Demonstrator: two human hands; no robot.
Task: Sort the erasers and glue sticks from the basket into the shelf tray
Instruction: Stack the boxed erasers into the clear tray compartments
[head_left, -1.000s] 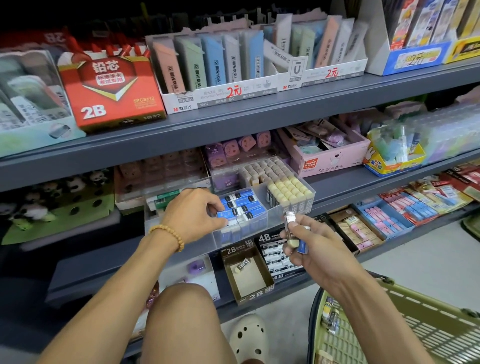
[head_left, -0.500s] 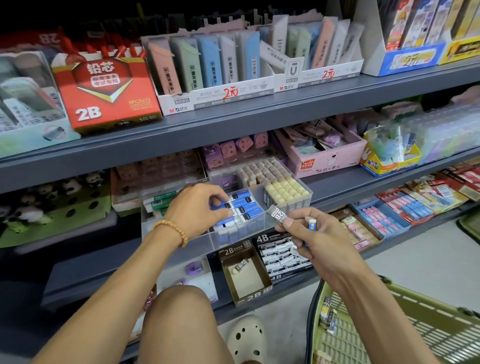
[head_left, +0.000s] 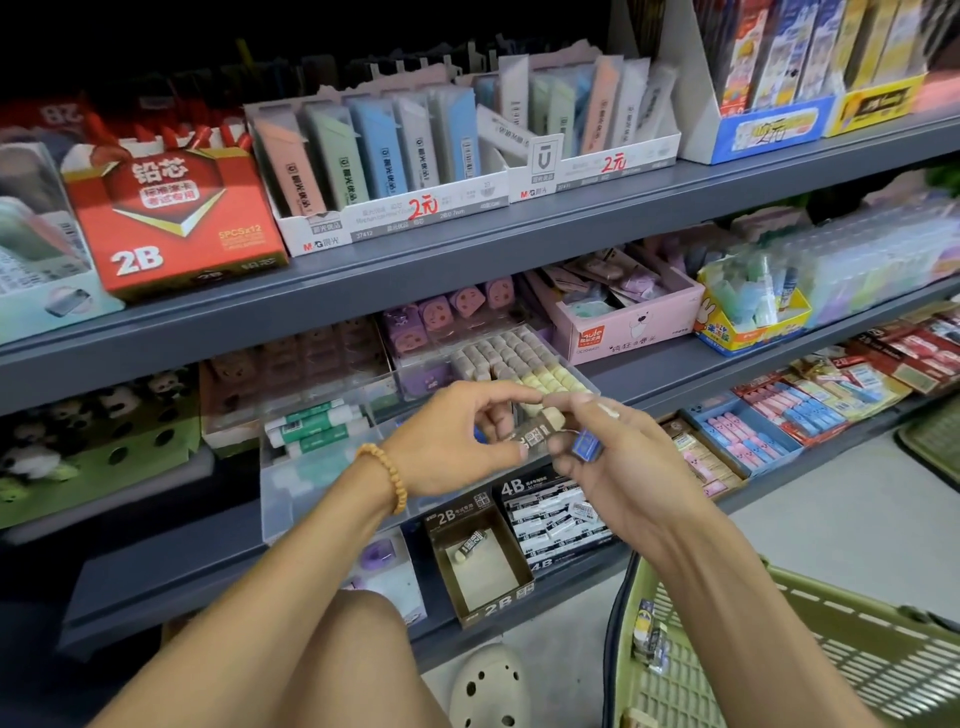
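The two hands meet in front of the clear shelf tray (head_left: 291, 499); the left hand (head_left: 457, 441) pinches a beige eraser with a dark sleeve (head_left: 540, 428), and the right hand (head_left: 618, 462) pinches it too while holding a blue eraser (head_left: 587, 444); behind the hands stand grey metal shelves (head_left: 467, 249) full of stationery; below the right hand is the green basket (head_left: 779, 649) on a pale floor (head_left: 831, 519).

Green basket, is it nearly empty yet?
Not yet. Green-and-white glue sticks already lie in the clear plastic shelf tray. Both hands pinch a brown-sleeved eraser; the right hand also holds a blue eraser. A few small packets remain in the green plastic basket.
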